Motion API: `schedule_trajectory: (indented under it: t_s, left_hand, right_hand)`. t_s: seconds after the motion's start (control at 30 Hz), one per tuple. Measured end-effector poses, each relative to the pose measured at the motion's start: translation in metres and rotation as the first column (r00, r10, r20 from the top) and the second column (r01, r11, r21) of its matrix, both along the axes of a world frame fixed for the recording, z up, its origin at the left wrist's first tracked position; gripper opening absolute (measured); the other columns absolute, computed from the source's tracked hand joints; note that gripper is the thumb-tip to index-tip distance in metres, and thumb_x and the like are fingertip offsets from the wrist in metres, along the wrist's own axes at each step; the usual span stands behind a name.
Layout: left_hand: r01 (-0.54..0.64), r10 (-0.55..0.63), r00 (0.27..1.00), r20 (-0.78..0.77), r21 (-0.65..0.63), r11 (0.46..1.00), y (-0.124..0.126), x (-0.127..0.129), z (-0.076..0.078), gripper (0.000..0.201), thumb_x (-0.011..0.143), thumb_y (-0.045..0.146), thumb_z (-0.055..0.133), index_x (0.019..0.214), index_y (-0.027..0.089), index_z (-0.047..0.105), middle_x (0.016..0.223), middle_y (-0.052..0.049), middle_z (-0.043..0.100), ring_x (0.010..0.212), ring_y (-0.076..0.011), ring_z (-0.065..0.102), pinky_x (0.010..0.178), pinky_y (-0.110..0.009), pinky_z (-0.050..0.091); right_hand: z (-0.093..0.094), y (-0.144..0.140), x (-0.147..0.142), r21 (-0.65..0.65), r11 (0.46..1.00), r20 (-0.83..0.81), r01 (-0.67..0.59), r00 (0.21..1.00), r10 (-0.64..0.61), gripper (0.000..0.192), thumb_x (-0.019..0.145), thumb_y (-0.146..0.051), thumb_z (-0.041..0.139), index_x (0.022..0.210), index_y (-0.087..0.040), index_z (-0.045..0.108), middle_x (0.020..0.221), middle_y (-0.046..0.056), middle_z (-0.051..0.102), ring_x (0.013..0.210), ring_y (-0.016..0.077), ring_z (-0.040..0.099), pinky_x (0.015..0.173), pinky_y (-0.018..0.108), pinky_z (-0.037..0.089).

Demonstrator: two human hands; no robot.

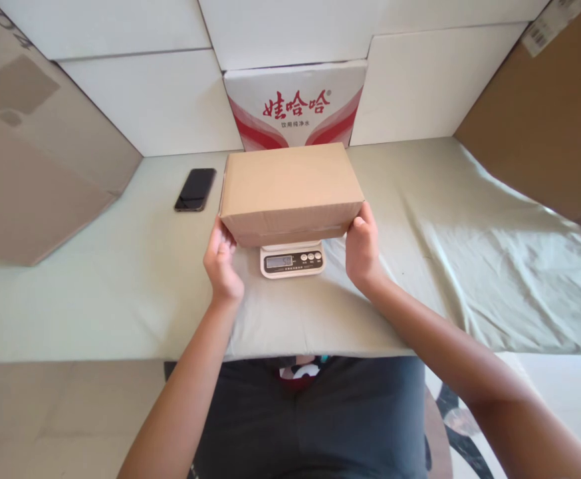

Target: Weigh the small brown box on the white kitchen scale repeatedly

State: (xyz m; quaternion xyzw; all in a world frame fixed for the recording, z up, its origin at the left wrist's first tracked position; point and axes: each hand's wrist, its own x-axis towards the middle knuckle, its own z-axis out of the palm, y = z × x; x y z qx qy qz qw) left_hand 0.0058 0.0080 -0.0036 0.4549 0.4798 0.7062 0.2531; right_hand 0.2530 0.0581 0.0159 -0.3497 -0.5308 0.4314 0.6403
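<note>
Pale green cloth spread across the work surface. Printed carton upright at its back. Box in front of carton, held between two well-separated hands: left hand gripping its near left corner, right hand its near right. Scale beneath box's near side; contact hidden, digits unclear. Phone flat, left of box.

A pale green cloth stretches from side to side, wrinkled toward the right. On it, left of the middle, lies a phone – its screen dark. White panels line the back, around a white carton with red lettering. Big brown cardboard stands at both ends – left and right – above a pale floor.
</note>
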Motion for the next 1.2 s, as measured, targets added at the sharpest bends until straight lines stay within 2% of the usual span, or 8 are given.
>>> schedule_trajectory:
  t_s: [0.23, 0.4, 0.5, 0.6, 0.7, 0.83, 1.0, 1.2]
  left_hand:
    - [0.043, -0.043, 0.999, 0.005, -0.032, 0.999, -0.006, 0.002, 0.002, 0.082, 0.088, 0.077, 0.058, 0.150, 0.024, 0.065, 0.155, -0.017, 0.065, 0.149, -0.0381, 0.058, 0.121, -0.051, 0.049]
    - [0.078, -0.078, 0.997, -0.001, 0.035, 0.996, -0.014, 0.003, 0.020, 0.080, 0.086, 0.076, 0.063, 0.147, 0.025, 0.066, 0.153, -0.015, 0.066, 0.150, -0.0394, 0.056, 0.121, -0.051, 0.050]
    - [0.161, -0.157, 0.987, -0.043, 0.097, 0.982, 0.000, 0.001, 0.038, 0.077, 0.089, 0.074, 0.064, 0.149, 0.027, 0.064, 0.156, -0.013, 0.064, 0.152, -0.0379, 0.054, 0.126, -0.051, 0.045]
    - [0.187, -0.183, 0.982, -0.044, 0.131, 0.973, 0.035, 0.000, 0.050, 0.077, 0.091, 0.078, 0.059, 0.150, 0.029, 0.063, 0.158, -0.011, 0.061, 0.155, -0.0354, 0.051, 0.128, -0.050, 0.042]
    - [0.150, -0.160, 0.985, 0.065, 0.140, 0.979, 0.079, 0.003, 0.043, 0.079, 0.090, 0.081, 0.057, 0.149, 0.029, 0.063, 0.162, -0.011, 0.058, 0.159, -0.0327, 0.046, 0.128, -0.047, 0.041]
    - [0.123, -0.128, 0.962, 0.242, 0.035, 0.992, 0.118, 0.006, 0.019, 0.079, 0.095, 0.076, 0.052, 0.154, 0.024, 0.057, 0.169, -0.014, 0.051, 0.159, -0.0292, 0.046, 0.129, -0.044, 0.038]
    - [0.143, -0.120, 0.941, 0.317, -0.050, 0.988, 0.129, 0.000, 0.006, 0.078, 0.106, 0.065, 0.028, 0.163, 0.014, 0.045, 0.176, -0.018, 0.038, 0.163, -0.0224, 0.039, 0.131, -0.037, 0.032]
    - [0.194, -0.161, 0.957, 0.241, -0.122, 0.973, 0.140, -0.009, -0.003, 0.078, 0.105, 0.070, 0.027, 0.162, 0.022, 0.049, 0.177, -0.012, 0.038, 0.165, -0.0229, 0.036, 0.133, -0.038, 0.030]
  right_hand:
    - [0.017, -0.013, -0.008, -0.023, 0.998, -0.043, -0.066, 0.997, 0.065, 0.050, 0.091, -0.059, 0.056, 0.134, -0.033, 0.062, 0.149, 0.003, 0.068, 0.152, 0.0322, 0.052, 0.132, 0.056, 0.042]
    - [0.033, -0.012, -0.007, 0.052, 0.998, -0.005, -0.027, 1.000, 0.027, 0.057, 0.088, -0.068, 0.057, 0.134, -0.034, 0.059, 0.150, 0.003, 0.065, 0.151, 0.0339, 0.052, 0.132, 0.059, 0.042]
    - [0.043, 0.004, -0.005, 0.123, 0.992, 0.047, 0.004, 0.999, -0.010, 0.061, 0.088, -0.075, 0.054, 0.135, -0.036, 0.057, 0.151, 0.003, 0.062, 0.154, 0.0347, 0.049, 0.132, 0.061, 0.042]
    - [0.046, 0.037, -0.006, 0.173, 0.984, 0.081, 0.049, 0.995, -0.064, 0.064, 0.088, -0.079, 0.052, 0.138, -0.038, 0.053, 0.152, 0.003, 0.058, 0.156, 0.0353, 0.047, 0.130, 0.062, 0.043]
    - [0.041, 0.082, -0.013, 0.220, 0.973, 0.040, 0.071, 0.996, -0.082, 0.062, 0.089, -0.079, 0.052, 0.136, -0.039, 0.053, 0.151, 0.002, 0.056, 0.156, 0.0353, 0.046, 0.129, 0.062, 0.044]
    - [0.022, 0.129, -0.026, 0.209, 0.976, -0.084, 0.062, 0.995, -0.045, 0.056, 0.086, -0.074, 0.059, 0.127, -0.035, 0.056, 0.143, 0.003, 0.060, 0.151, 0.0335, 0.050, 0.128, 0.060, 0.044]
    - [-0.010, 0.146, -0.034, 0.083, 0.997, -0.138, -0.009, 0.990, 0.021, 0.056, 0.080, -0.066, 0.069, 0.122, -0.032, 0.053, 0.137, 0.003, 0.063, 0.139, 0.0296, 0.058, 0.125, 0.055, 0.047]
    - [-0.031, 0.152, -0.028, -0.006, 1.000, -0.157, -0.014, 0.988, 0.013, 0.049, 0.081, -0.057, 0.069, 0.119, -0.032, 0.050, 0.134, 0.002, 0.064, 0.136, 0.0274, 0.060, 0.126, 0.053, 0.046]
